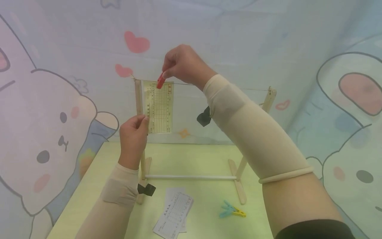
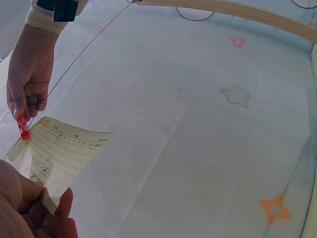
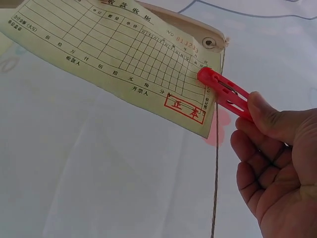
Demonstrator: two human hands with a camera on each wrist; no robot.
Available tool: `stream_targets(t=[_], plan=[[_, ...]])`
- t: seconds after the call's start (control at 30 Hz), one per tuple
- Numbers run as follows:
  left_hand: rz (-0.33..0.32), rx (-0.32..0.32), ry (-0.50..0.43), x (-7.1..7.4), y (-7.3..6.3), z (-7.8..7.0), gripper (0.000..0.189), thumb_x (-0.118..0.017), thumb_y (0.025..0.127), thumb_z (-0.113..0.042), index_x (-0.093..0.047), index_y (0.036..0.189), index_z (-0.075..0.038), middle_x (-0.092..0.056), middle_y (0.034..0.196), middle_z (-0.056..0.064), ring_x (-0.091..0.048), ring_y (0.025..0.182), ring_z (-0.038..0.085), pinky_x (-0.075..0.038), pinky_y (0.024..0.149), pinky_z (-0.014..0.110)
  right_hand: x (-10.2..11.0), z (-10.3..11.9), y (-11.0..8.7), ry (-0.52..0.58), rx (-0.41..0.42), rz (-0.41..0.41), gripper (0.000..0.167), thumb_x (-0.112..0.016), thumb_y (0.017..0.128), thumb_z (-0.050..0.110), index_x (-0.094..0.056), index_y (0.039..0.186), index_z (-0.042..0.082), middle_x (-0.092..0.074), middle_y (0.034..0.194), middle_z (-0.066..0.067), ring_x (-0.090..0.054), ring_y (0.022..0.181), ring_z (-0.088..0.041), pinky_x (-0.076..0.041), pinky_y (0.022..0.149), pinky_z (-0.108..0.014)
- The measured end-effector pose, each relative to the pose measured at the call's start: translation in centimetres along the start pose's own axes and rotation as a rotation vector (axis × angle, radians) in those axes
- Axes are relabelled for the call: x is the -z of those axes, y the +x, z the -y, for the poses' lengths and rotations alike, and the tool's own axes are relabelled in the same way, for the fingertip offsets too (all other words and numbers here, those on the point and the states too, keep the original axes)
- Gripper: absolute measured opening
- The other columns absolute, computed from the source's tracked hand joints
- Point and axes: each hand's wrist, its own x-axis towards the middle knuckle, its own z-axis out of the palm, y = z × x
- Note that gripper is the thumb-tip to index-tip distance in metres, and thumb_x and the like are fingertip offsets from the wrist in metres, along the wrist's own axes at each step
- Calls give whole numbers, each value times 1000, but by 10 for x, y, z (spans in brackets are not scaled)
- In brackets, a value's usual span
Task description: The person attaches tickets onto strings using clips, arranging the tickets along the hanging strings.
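Observation:
A yellowish printed receipt slip hangs upright at the left end of a thin string. My left hand pinches its lower left edge between thumb and fingers. Up at the string, my right hand pinches a red clothespin by its handle end. In the right wrist view the jaws of the clothespin lie over the slip's top edge, right at the string. The left wrist view has the slip bowed slightly between both hands.
The string runs between two wooden posts joined below by a white rod. White printed slips lie on the pale yellow table. Blue and yellow clothespins are at the right. A cartoon-printed cloth hangs behind.

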Motion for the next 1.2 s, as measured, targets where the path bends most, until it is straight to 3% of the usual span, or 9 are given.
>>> stream_targets(t=[0.37, 0.6, 0.8, 0.9, 1.0, 1.07, 1.2], plan=[[-7, -13, 14, -2, 0, 6, 27, -64, 104, -24, -76, 117, -3, -75, 106, 11, -63, 88, 20, -52, 74, 28, -1, -3, -1, -89, 47, 79, 14, -83, 90, 17, -75, 100, 12, -74, 91, -1, -62, 89, -15, -50, 80, -27], [-6, -22, 2, -3, -1, 6, 28, -63, 104, -25, -75, 118, -3, -75, 110, 11, -65, 94, 21, -52, 77, 30, 1, -6, -1, -83, 34, 118, 39, -80, 93, 24, -70, 128, 13, -75, 97, 5, -66, 95, -9, -49, 94, -26], [-10, -34, -7, -5, -1, 8, 28, -65, 104, -27, -75, 117, -5, -75, 107, 9, -66, 93, 19, -52, 78, 29, 2, -15, -5, -80, 21, 96, 55, -80, 92, 31, -62, 142, 18, -72, 114, 6, -64, 105, -8, -50, 94, -26], [-13, -53, -25, -7, -3, 10, 26, -66, 103, -27, -75, 116, -6, -76, 102, 8, -69, 87, 18, -52, 76, 28, 5, -20, -14, -125, 29, 29, 61, -77, 94, 41, -57, 148, 22, -68, 129, 6, -60, 116, -8, -48, 98, -26], [-39, -87, -9, -7, -9, 15, 26, -66, 103, -29, -75, 117, -8, -76, 101, 5, -70, 86, 16, -52, 74, 26, 6, -26, -35, -143, 80, -105, 60, -72, 97, 45, -56, 149, 22, -63, 140, 6, -55, 125, -10, -43, 105, -26], [-75, -122, 22, -5, -17, 20, 27, -65, 103, -29, -74, 119, -10, -75, 103, 2, -69, 89, 14, -51, 74, 25, 4, -34, -57, -125, 176, -236, 55, -72, 98, 41, -59, 145, 16, -63, 140, 2, -54, 128, -13, -41, 109, -27], [-136, -197, 47, -6, -44, 40, 25, -65, 101, -24, -73, 119, -9, -73, 106, 1, -65, 91, 13, -48, 73, 22, -10, -63, -117, -78, 462, -492, 38, -75, 96, 20, -68, 128, 2, -69, 127, -11, -61, 121, -25, -44, 110, -37]])
